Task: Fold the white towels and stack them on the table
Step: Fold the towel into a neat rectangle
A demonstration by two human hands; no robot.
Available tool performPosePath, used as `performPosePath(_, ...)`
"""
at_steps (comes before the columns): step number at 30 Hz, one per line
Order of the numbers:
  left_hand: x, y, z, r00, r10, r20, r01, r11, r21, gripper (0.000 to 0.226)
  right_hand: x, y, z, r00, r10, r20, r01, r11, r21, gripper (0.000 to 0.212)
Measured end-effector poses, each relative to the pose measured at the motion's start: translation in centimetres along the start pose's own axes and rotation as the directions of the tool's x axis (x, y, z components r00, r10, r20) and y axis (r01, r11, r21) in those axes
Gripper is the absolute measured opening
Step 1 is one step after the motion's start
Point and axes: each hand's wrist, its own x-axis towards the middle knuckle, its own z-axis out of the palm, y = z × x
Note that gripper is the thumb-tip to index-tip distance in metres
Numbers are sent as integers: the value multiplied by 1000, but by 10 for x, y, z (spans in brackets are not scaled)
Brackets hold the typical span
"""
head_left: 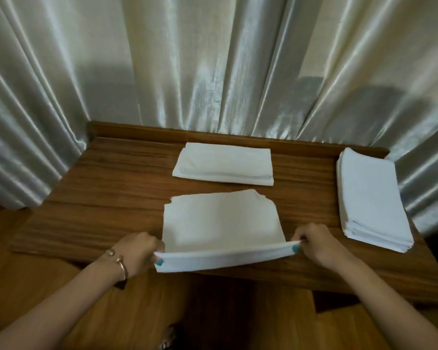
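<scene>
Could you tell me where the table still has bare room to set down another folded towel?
The widest bare patch is the table's left half, left of the folded towel and the held towel. A narrower strip lies between those and the stack at the right edge. The middle is crowded.

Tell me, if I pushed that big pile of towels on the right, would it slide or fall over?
The pile of towels would probably slide as one block, since it is low, wide and lies flat on the smooth wooden table. A push near the top might shift only the upper layers. Lifted from one end, it would likely sag, being soft cloth.
</scene>
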Motion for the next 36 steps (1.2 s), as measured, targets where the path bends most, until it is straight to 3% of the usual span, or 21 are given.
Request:
performPosePath(4, 6, -10, 5, 996, -72, 53, 79, 986, -149, 12, 9, -3, -4, 1000, 11, -19, -10, 999, 41, 24)
performPosePath(9, 26, -38, -12, 991, -125, -37, 117, 977, -179, 14, 30, -9, -22, 996, -27, -86, 31, 998, 47, 31)
performPosePath(13, 43, -54, -20, 993, -58, 104, 97, 906, -412, 14, 45, -18, -39, 998, 3, -55, -9, 994, -108, 20)
performPosePath(16, 44, -64, -19, 989, 30, 148, 62, 811, -581, 18, 50, -18, -50, 1000, 30, 4, -30, 998, -62, 18)
performPosePath(21, 48, -85, -43, 999, 13, 51, 23, 768, -641, 14, 55, -23, -77, 997, 75, -8, -69, 953, 296, 14)
performPosePath(25, 49, -96, -74, 997, -38, -72, -32, 637, -770, 11, 59, -38, -98, 992, 60, -111, 1, 876, 483, 9)
performPosePath(30, 32, -94, -105, 958, -172, -228, -161, 332, -929, 15, 50, -54, -131, 945, 3, -326, 187, 815, 549, 8)
performPosePath(32, 21, -94, -119, 940, -196, -280, -216, 294, -931, 17, 41, -60, -144, 929, -23, -370, 239, 802, 548, 10)
performPosePath(36, -2, -93, -147, 890, -227, -395, -310, 336, -890, 24, 22, -72, -173, 894, -81, -441, 314, 815, 486, 18)
